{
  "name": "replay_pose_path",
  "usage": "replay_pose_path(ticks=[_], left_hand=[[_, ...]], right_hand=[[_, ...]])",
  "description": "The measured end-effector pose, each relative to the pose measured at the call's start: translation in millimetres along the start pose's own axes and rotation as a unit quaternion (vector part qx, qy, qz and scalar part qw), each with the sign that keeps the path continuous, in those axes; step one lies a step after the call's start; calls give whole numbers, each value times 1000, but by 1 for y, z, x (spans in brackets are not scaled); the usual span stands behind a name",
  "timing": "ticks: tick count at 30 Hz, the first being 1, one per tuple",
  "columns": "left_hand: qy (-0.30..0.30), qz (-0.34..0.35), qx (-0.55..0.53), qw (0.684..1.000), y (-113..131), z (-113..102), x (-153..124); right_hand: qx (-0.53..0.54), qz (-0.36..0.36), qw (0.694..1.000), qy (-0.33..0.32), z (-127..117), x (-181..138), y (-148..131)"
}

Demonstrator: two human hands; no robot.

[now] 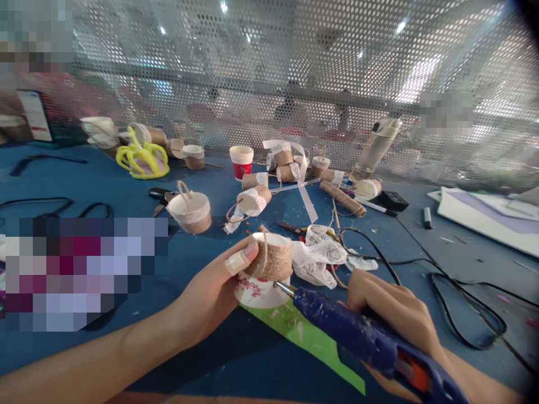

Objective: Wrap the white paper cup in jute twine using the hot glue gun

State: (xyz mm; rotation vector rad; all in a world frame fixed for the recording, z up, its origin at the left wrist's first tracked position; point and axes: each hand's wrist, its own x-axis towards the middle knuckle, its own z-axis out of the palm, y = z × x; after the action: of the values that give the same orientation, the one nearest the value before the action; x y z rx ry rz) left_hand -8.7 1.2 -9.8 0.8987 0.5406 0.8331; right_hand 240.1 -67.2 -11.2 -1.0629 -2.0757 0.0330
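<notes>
My left hand (219,269) grips a paper cup (252,293) from its left side, the thumb resting near the rim. Brown twine (275,261) wraps the cup's upper part, while the lower part shows white paper with pink blossoms. A twine strand stands over the rim. In my right hand (391,308) is a dark blue glue gun (349,328), its metal nozzle pointing left at the paper just below the twine. Whether the nozzle touches the cup I cannot tell. White lace (318,258) lies bunched behind the nozzle, and a green strip (311,331) lies under the cup.
Several twine-wrapped cups, such as a lace-trimmed basket (191,213), stand or lie across the blue table. A red cup stack (241,163), twine roll (343,198), scissors (290,229), bottle (377,147) and yellow crown-shaped piece (143,160) sit farther back. Black cable (467,331) loops at right.
</notes>
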Motion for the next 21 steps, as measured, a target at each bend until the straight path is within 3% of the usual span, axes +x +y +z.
replay_pose_path(ticks=[11, 21], left_hand=[[-1, 13, -3, 1000, 4, 4, 0], [4, -16, -33, 999, 5, 0, 3]], right_hand=[[1, 11, 1000, 8, 1, 0, -2], [0, 12, 1000, 17, 0, 0, -1]])
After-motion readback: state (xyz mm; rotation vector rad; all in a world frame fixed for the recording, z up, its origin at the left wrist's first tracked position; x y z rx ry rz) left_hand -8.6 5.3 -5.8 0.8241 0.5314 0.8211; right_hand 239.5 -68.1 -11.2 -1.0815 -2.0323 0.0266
